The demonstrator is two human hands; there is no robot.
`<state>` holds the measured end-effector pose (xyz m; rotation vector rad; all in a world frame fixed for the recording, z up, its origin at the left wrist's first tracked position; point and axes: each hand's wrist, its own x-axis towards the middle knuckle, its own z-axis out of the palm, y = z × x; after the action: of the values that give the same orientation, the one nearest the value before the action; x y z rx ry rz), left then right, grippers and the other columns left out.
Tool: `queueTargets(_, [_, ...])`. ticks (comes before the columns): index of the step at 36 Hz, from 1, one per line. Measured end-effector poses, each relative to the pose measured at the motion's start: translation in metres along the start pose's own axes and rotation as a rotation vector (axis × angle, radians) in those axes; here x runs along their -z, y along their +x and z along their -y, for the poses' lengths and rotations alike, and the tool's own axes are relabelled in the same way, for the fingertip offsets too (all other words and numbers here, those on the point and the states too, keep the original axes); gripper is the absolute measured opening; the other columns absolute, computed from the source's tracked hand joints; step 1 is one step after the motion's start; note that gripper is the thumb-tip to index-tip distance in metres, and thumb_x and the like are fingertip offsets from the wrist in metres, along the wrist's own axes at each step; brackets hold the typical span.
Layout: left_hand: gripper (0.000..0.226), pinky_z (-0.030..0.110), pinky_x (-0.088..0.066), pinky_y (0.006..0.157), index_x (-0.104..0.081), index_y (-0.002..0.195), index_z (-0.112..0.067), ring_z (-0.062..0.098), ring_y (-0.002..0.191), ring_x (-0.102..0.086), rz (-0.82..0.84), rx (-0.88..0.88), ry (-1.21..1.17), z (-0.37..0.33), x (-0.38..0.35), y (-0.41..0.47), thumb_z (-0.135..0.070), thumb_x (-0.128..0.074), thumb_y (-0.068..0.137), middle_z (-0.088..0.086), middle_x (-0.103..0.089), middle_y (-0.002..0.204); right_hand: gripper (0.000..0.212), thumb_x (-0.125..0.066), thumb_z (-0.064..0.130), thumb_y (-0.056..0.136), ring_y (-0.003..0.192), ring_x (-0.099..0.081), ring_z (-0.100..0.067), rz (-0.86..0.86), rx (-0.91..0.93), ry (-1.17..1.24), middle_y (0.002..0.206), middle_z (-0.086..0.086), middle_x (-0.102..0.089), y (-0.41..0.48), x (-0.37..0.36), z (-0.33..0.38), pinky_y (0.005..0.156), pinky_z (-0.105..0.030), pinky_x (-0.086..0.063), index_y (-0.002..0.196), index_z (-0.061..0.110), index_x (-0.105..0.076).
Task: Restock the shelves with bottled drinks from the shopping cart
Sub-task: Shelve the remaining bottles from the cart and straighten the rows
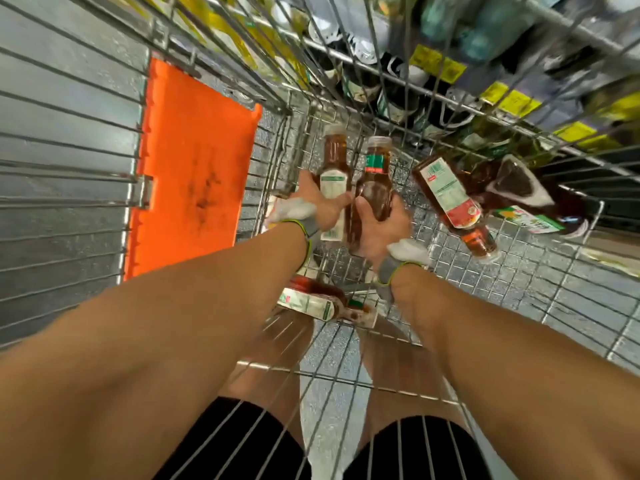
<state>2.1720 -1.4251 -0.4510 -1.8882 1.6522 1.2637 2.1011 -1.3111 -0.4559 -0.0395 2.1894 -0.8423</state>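
Where both arms go in, cart (pixel 69 150): wire walls on all sides, top open; the mesh floor shows bare at the right and on the near side.
Shelves (pixel 450 71): beyond the far-right wall, blurred, stocked, yellow tags along the edges.
Orange flap (pixel 194 168): flat against the left wall, apart from both hands.
Lying bottle (pixel 446 192): on the cart floor just right of the hands, cap toward the viewer.
Dark bottle (pixel 516 185): behind it, beside a green carton (pixel 526 220).
Near bottle (pixel 311 299): on its side under the wrists.
Left grip (pixel 318 199): fingers wrapped round the white-label bottle (pixel 334 157), cap pointing away.
Right grip (pixel 377 226): fingers wrapped round the green-label bottle (pixel 375 181), side by side with the other.
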Motion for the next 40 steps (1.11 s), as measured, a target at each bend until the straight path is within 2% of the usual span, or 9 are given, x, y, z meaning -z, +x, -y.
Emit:
queueTargets(5, [0.111,0.047,-0.045,0.105,-0.031,0.15,-0.014,0.032,0.123,-0.055,0.036,-0.04,-0.232,0.005,-0.006,-0.027,-0.049,-0.087,0.06,0.013,-0.056,0.135,0.031,-0.068,0.039,0.092,0.077,-0.06,-0.013,0.002,0.054,-0.04,0.092,0.005,-0.064,-0.014,0.021,0.009,0.067,-0.02,-0.043,0.114,0.016,-0.066])
queueTargets(8, [0.131,0.047,-0.05,0.101,-0.03,0.151,-0.013,0.03,0.119,-0.06,0.025,-0.027,-0.374,0.016,-0.014,-0.032,-0.066,-0.083,0.044,0.013,-0.061,0.132,0.032,-0.067,0.038,0.093,0.083,-0.06,-0.013,0.011,0.055,-0.062,0.092,0.007,-0.064,-0.033,0.041,0.022,0.064,-0.015,-0.034,0.115,0.015,-0.067])
queueTargets(11, [0.088,0.048,-0.053,0.095,-0.053,0.118,-0.012,0.026,0.105,-0.066,0.04,-0.011,-0.365,-0.002,0.013,-0.077,-0.06,-0.088,0.054,0.009,-0.067,0.115,0.058,-0.062,0.06,0.086,0.096,-0.065,-0.016,0.056,0.052,-0.056,0.11,0.003,-0.07,-0.056,0.058,0.037,0.081,-0.023,-0.048,0.126,0.019,-0.062])
queueTargets(13, [0.067,0.036,-0.045,0.102,-0.051,0.129,-0.006,0.021,0.114,-0.056,0.057,-0.037,-0.346,-0.026,0.039,-0.114,-0.033,-0.085,0.077,0.007,-0.059,0.124,0.077,-0.058,0.073,0.077,0.11,-0.065,-0.022,0.061,0.053,-0.028,0.121,-0.001,-0.069,-0.07,0.074,0.055,0.095,-0.035,-0.052,0.133,0.019,-0.058])
queueTargets(16, [0.084,0.031,-0.038,0.105,-0.036,0.148,0.002,0.027,0.133,-0.046,0.026,-0.08,-0.292,-0.049,0.068,-0.151,-0.032,-0.079,0.085,0.016,-0.047,0.147,0.052,-0.069,0.041,0.09,0.102,-0.065,-0.022,0.059,0.088,0.077,0.113,-0.008,-0.068,-0.105,0.101,0.1,0.091,-0.031,-0.052,0.128,0.006,-0.062])
queueTargets(21, [0.061,0.028,-0.054,0.069,-0.071,0.111,-0.013,0.017,0.08,-0.067,0.003,-0.292,-0.319,-0.071,0.143,-0.211,-0.054,-0.082,0.067,0.007,-0.072,0.099,0.016,-0.076,0.013,0.083,0.056,-0.055,0.017,-0.048,0.281,0.264,0.07,0.004,-0.062,-0.163,0.13,0.165,0.064,-0.008,-0.042,0.097,0.007,-0.068])
queueTargets(25, [0.016,0.012,-0.035,0.038,-0.066,0.092,-0.011,-0.001,0.041,-0.047,-0.022,-0.308,-0.31,-0.074,0.163,-0.237,-0.022,-0.078,0.087,0.007,-0.061,0.074,0.017,-0.074,0.01,0.087,0.062,-0.057,0.012,-0.035,0.259,0.309,0.09,-0.007,-0.07,-0.181,0.135,0.177,0.067,-0.012,-0.04,0.103,0.003,-0.071])
queueTargets(34, [0.069,0.029,-0.048,0.073,-0.066,0.118,-0.014,0.023,0.095,-0.069,-0.308,-0.53,-0.346,-0.081,0.258,-0.294,-0.06,-0.078,0.068,0.003,-0.071,0.103,0.032,-0.075,0.036,0.084,0.097,-0.065,-0.027,0.008,0.392,0.391,0.105,-0.004,-0.072,-0.256,0.132,0.267,0.083,-0.032,-0.049,0.112,0.02,-0.072])
queueTargets(40, [0.05,0.018,-0.034,0.071,-0.061,0.123,-0.014,0.02,0.1,-0.062,-0.381,-0.734,-0.373,-0.098,0.35,-0.335,-0.04,-0.077,0.084,0.002,-0.066,0.108,0.035,-0.07,0.04,0.086,0.098,-0.063,-0.026,-0.051,0.532,0.462,0.105,-0.003,-0.069,-0.32,0.134,0.347,0.08,-0.031,-0.044,0.115,0.019,-0.069])
